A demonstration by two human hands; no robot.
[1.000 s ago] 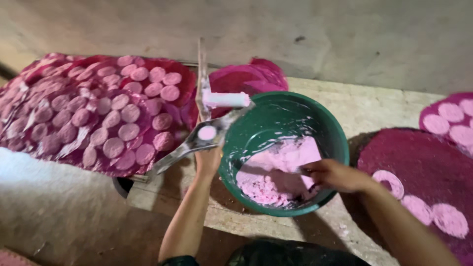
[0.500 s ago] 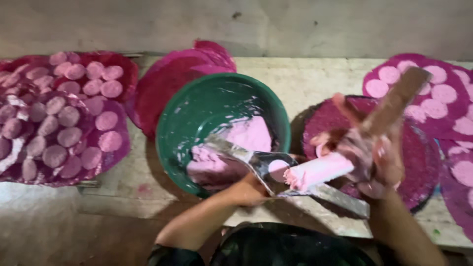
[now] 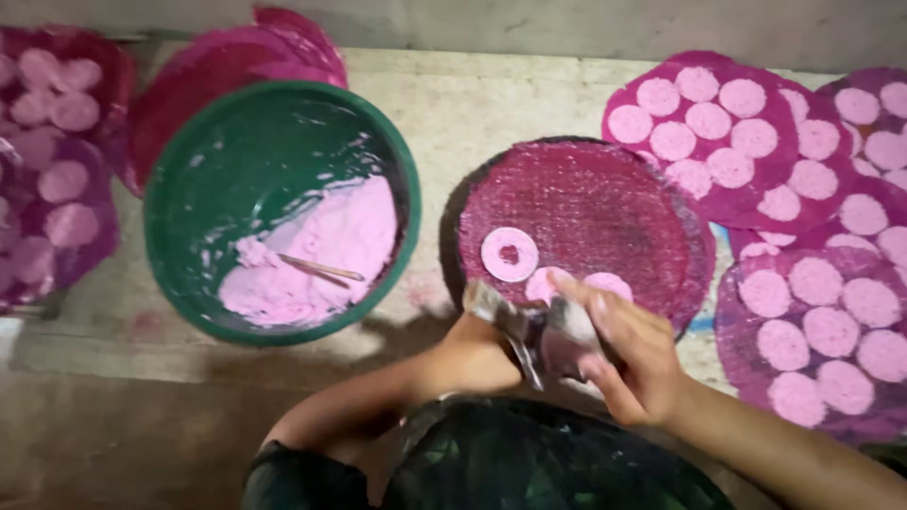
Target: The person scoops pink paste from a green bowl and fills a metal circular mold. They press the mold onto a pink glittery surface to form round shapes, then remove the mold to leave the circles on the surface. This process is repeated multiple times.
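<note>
Two hands, left hand [image 3: 472, 354] and right hand [image 3: 633, 354], each grip holding metal press [image 3: 529, 331], above round magenta mat [image 3: 586, 208], green bowl [image 3: 274, 203] beside.

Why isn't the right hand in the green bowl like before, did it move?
Yes. The right hand has left the green bowl and gone rightward; it now works a metal tool with the left hand at the dark round mat.
</note>
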